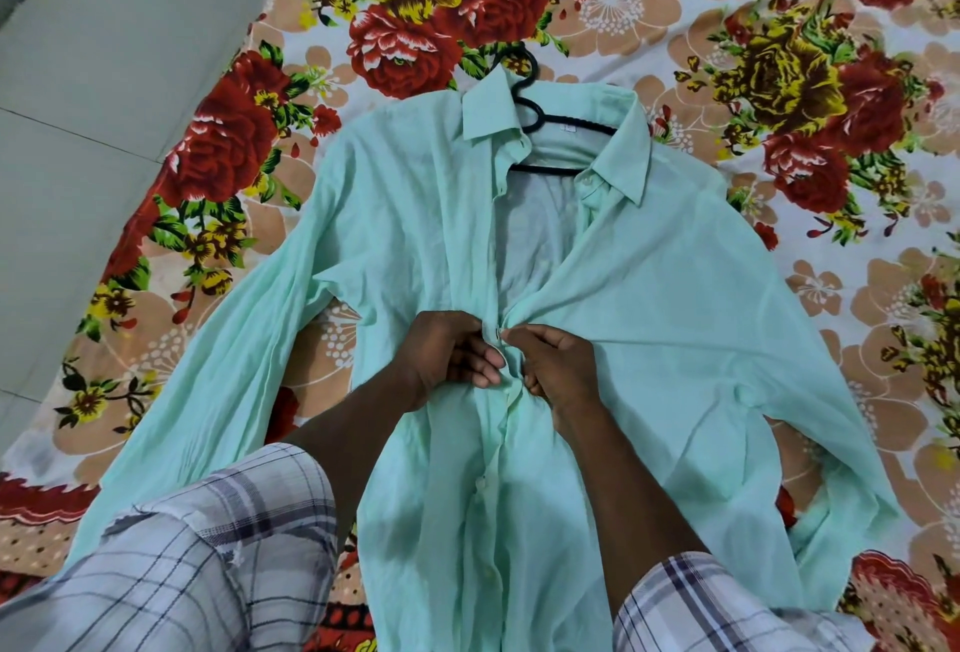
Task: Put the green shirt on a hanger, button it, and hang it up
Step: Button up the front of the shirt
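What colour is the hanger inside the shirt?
Black hanger, seen in the head view at the open collar.

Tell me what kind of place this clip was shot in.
Probably a bedroom at home. The green shirt on its black hanger lies spread over a flowered bedsheet, and pale floor tiles run alongside. Both hands are buttoning it.

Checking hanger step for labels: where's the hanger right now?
In the head view, the black hanger sits inside the green shirt's open collar at upper centre, its hook lying on the floral bedsheet, well above both hands.
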